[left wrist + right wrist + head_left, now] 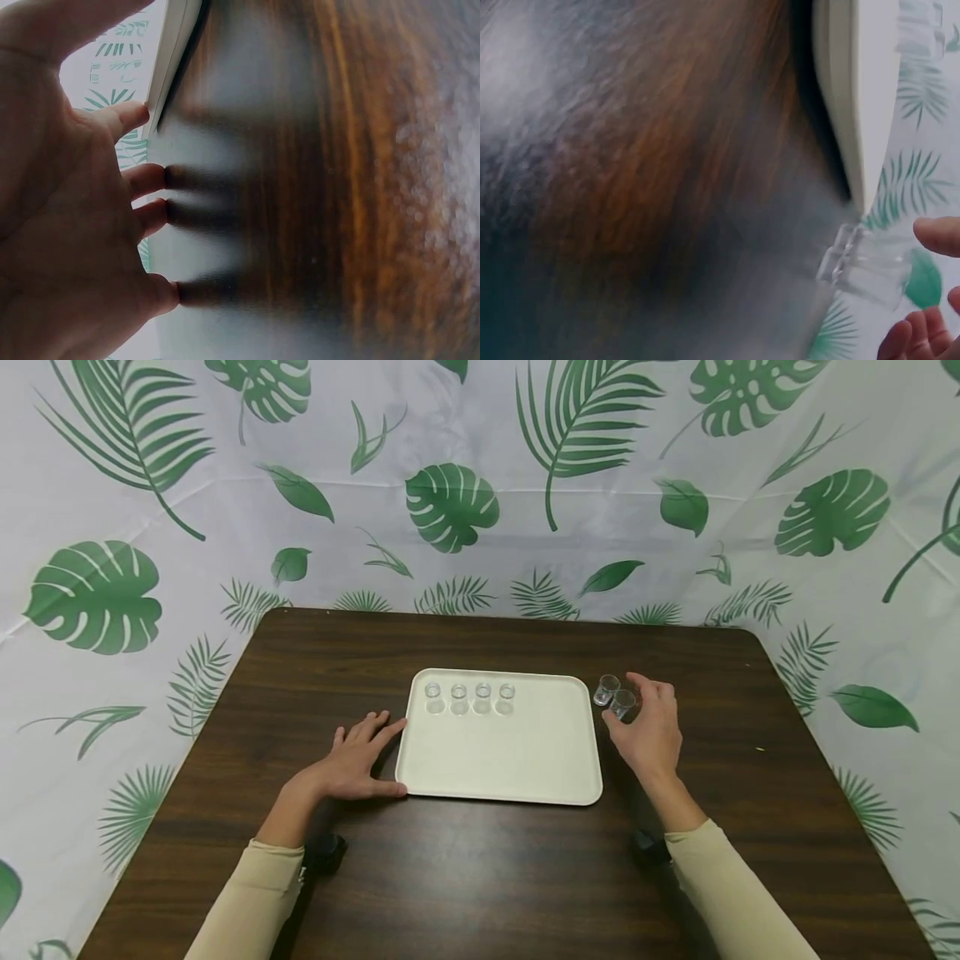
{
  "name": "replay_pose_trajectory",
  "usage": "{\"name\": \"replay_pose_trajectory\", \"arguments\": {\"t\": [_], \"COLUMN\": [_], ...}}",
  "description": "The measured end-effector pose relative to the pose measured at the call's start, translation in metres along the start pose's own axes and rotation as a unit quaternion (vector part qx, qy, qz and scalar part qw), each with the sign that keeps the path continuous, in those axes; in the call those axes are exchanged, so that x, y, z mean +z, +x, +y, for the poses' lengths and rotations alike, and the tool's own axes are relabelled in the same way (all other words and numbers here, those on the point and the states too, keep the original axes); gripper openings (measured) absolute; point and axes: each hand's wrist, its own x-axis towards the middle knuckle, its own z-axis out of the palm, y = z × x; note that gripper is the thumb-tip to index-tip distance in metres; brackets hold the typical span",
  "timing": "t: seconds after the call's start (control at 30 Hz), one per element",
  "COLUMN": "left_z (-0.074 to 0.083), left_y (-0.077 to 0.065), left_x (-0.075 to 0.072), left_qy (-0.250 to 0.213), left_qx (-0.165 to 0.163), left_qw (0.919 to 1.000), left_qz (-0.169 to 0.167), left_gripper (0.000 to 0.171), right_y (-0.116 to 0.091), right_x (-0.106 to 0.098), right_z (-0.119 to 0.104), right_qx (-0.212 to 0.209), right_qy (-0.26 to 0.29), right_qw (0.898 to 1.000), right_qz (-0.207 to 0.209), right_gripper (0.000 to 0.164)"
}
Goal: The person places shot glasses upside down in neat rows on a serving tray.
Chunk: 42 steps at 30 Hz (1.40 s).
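A row of several small clear glasses (483, 691) stands along the far left part of a cream tray (510, 760). My left hand (352, 766) has its fingers spread, with thumb and index finger at the tray's left edge. The other fingertips (154, 217) rest on the table in the left wrist view. Right of the tray stand two more small glasses, a farther one (606, 687) and a nearer one (622, 704). Around the nearer glass my right hand (651, 727) holds thumb and fingers apart. In the right wrist view the fingers appear clear of the glasses (874, 274).
The tray lies on a dark wood-grain table (480, 877). Behind the table hangs a white cloth (360, 527) printed with green leaves. A tiny yellow speck (760, 749) lies on the table to the right.
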Motion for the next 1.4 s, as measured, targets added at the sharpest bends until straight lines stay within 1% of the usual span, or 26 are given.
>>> {"name": "replay_pose_trajectory", "arguments": {"t": [0.1,0.27,0.4,0.53,0.63,0.87,1.1,1.27,1.4], "left_z": [-0.001,-0.001,-0.001,-0.001,-0.001,-0.001,-0.002,-0.002,-0.002], "left_y": [0.000,-0.001,0.000,0.000,0.000,-0.001,0.000,-0.001,0.000], "left_x": [0.000,0.001,0.001,0.001,0.001,0.001,0.002,0.001,0.001], "left_qy": [0.001,0.003,0.000,0.000,0.000,0.000,-0.005,-0.009,-0.010], "left_qx": [0.000,-0.003,-0.003,-0.002,-0.003,-0.002,0.002,-0.002,-0.003], "left_qw": [1.0000,1.0000,1.0000,1.0000,1.0000,1.0000,1.0000,1.0000,0.9999], "left_qz": [0.003,0.004,0.003,0.005,0.006,0.006,0.004,0.000,-0.001], "left_gripper": [0.104,0.105,0.105,0.105,0.105,0.104,0.104,0.104,0.104], "right_y": [0.003,0.008,0.010,0.012,0.013,0.014,0.014,0.011,0.008], "right_x": [0.000,0.001,0.002,0.002,0.002,0.006,0.011,0.012,0.013], "right_z": [0.006,0.016,0.025,0.032,0.036,0.040,0.043,0.045,0.048], "right_qx": [0.033,0.060,0.085,0.109,0.115,0.111,0.110,0.111,0.105], "right_qy": [0.009,0.023,0.046,0.070,0.080,0.060,0.051,0.053,0.062], "right_qw": [0.999,0.996,0.990,0.982,0.979,0.981,0.984,0.985,0.987], "right_qz": [-0.019,-0.069,-0.101,-0.135,-0.150,-0.149,-0.130,-0.122,-0.104], "right_gripper": [0.062,0.061,0.060,0.057,0.053,0.045,0.039,0.037,0.036]}}
